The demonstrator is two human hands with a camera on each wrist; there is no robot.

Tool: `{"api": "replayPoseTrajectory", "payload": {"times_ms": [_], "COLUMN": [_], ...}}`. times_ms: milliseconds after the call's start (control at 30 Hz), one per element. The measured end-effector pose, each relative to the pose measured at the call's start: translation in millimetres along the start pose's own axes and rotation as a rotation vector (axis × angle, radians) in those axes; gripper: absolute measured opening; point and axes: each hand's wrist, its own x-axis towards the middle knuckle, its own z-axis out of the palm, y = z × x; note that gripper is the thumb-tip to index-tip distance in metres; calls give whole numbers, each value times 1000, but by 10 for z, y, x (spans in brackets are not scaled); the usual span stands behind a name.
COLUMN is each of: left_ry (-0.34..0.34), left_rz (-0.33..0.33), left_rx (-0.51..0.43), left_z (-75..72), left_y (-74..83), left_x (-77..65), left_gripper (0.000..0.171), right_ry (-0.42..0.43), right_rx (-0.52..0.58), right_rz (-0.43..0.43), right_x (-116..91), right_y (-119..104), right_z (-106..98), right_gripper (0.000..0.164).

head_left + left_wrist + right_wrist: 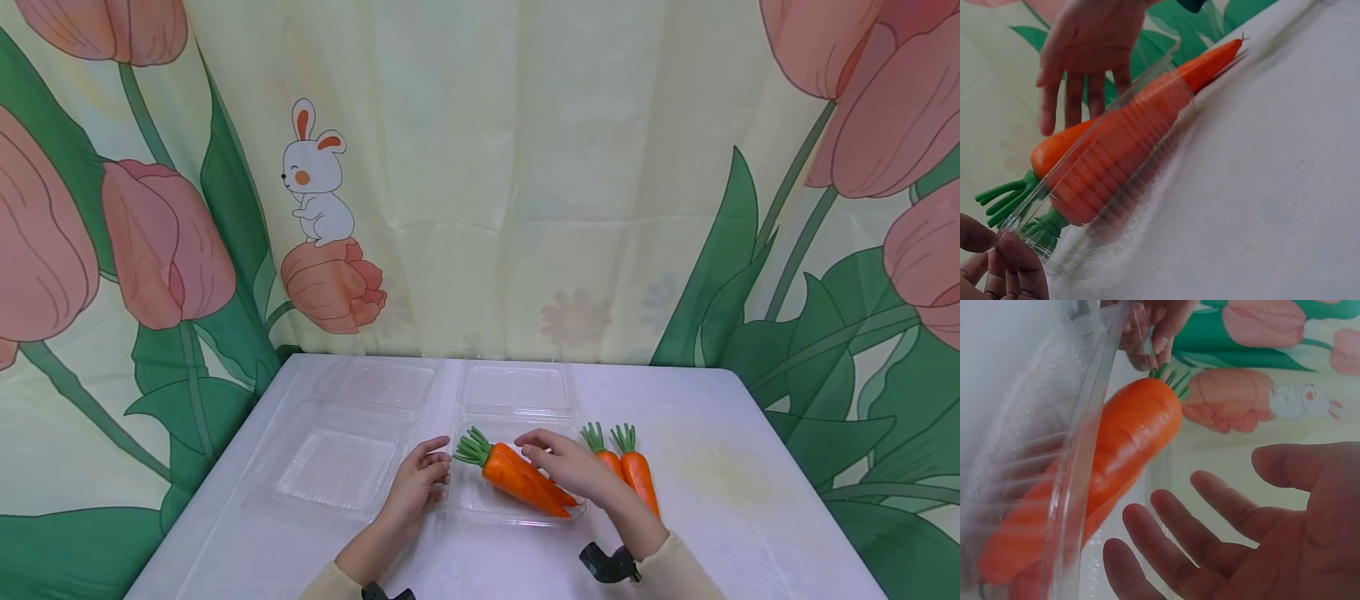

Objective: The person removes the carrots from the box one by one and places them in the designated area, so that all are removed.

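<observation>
Two orange carrots with green stalks (525, 482) lie together in a clear plastic box (480, 510), their tips reaching its near right corner. My left hand (415, 487) is at the box's left side. In the left wrist view, the left thumb and fingers (1019, 259) pinch the box's rim near the carrot stalks. My right hand (566, 467) hovers over the right part of the box, beside the carrots. Its fingers are spread and hold nothing in the right wrist view, where the palm (1316, 544) faces the carrots.
Two more carrots (640, 482) lie on the white table (720, 533) right of the box, partly behind my right forearm. A second clear box (330, 471) stands open on the left. Both lids (517, 390) lie folded back toward the tulip-print curtain (585, 208).
</observation>
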Motion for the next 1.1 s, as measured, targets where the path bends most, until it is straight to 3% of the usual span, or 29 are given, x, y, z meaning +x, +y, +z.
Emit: {"api": "replayPoseTrajectory", "payload": {"times_ms": [567,1100], "left_ry": [7,2], "left_rz": [-3,-18], "left_rx": [2,-2], "left_z": [-6,-10], "left_y": [-5,7], "left_x": [-3,-2], "left_gripper": [48,47], "right_ry": [-31,45], "right_rx": [-138,-230], "right_rz": [-58,-90], "right_x": [8,48], "right_y": [-35,-59], "right_z": [171,324], "right_gripper": [34,44]}}
